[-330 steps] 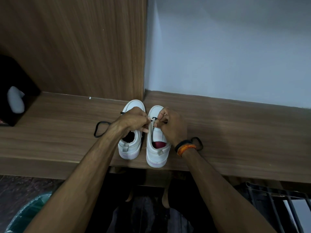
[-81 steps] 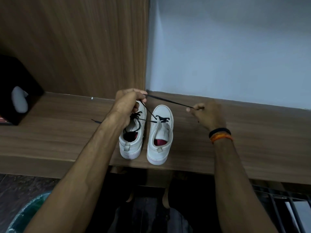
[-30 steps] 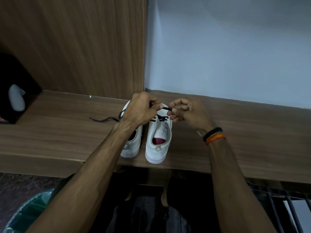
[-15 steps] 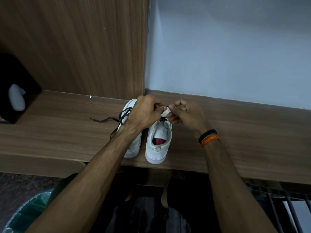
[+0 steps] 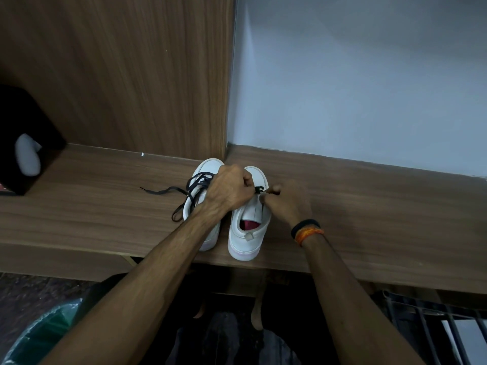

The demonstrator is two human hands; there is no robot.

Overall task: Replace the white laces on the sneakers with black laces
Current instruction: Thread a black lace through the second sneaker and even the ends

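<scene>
- Left hand (image 5: pixel 228 189) fingers curled tight, gripping the black lace (image 5: pixel 259 190) over the right sneaker (image 5: pixel 249 227).
- Right hand (image 5: pixel 286 204) fingers pinch the same lace at the eyelets, just beside the left hand.
- Two white sneakers side by side on the wooden surface (image 5: pixel 369 206), toes to the wall; left sneaker (image 5: pixel 208 169) partly hidden by the left forearm.
- Second black lace (image 5: pixel 168 191) on the left sneaker, loose end trailing left across the surface.
- Two wristbands (image 5: pixel 305 230), black and orange, on the right wrist.
- Black box (image 5: pixel 23 122) far left.
- No readable writing.
</scene>
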